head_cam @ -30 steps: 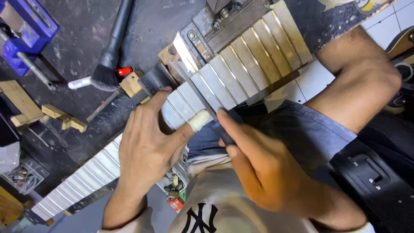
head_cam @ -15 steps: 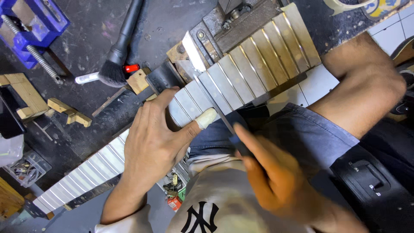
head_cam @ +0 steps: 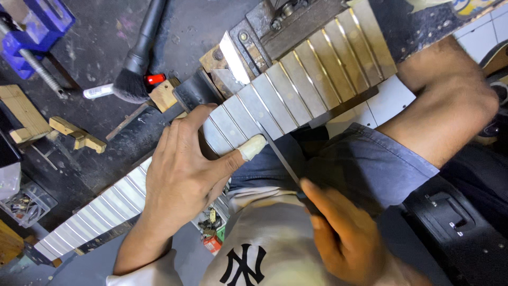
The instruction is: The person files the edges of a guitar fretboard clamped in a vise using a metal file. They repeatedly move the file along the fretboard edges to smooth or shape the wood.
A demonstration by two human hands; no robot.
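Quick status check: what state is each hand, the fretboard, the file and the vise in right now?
Left hand: pressed flat on the fretboard, taped thumb by a fret.
Right hand: gripping the file.
Fretboard: taped between frets, lying across the bench.
File: tip on a fret.
Blue vise: holds nothing.

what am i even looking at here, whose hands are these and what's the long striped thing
This single view comes from a camera worn on a person's head, looking down at their own bare hands. The long striped thing is a guitar neck with metal frets, lying across a dark workbench. The left hand presses on it, one finger taped. The right hand holds a thin flat file against a fret. Nearby lie a black brush, wooden blocks and a blue vise.
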